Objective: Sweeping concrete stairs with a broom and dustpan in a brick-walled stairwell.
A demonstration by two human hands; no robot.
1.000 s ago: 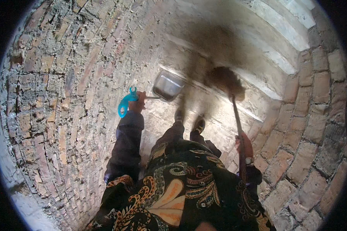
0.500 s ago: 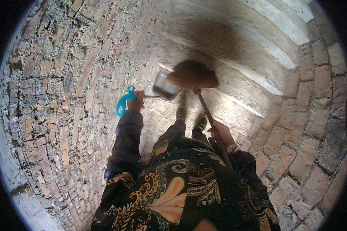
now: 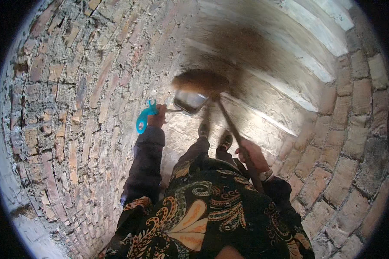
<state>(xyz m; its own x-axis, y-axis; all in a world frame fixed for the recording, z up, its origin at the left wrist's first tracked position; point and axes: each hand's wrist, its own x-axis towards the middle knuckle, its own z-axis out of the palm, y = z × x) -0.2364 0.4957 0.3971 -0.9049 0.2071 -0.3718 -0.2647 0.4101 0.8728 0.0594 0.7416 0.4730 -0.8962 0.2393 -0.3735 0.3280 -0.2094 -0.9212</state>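
With my left hand [image 3: 158,117] I grip a dustpan [image 3: 191,102] by its handle, whose turquoise end [image 3: 143,119] sticks out past my fist. The metal-looking pan is held out over the steps, ahead of my feet. My right hand [image 3: 253,156] is wrapped round the stick of a broom [image 3: 229,118]. The broom's brown bristle head [image 3: 199,80] is blurred by motion and lies across the far edge of the pan, covering part of it. Whatever may lie in the pan is too unclear to tell.
Stone steps [image 3: 285,90] run up ahead and to the right. A rough brick wall [image 3: 73,108] stands close on my left, another brick wall [image 3: 333,164] on my right. My shoes [image 3: 204,128] are on a pale step. A dark shadow falls on the steps beyond the broom.
The broom head has swept leftward, from beside the dustpan to over its far edge. The dustpan and my left hand have shifted slightly right and nearer.
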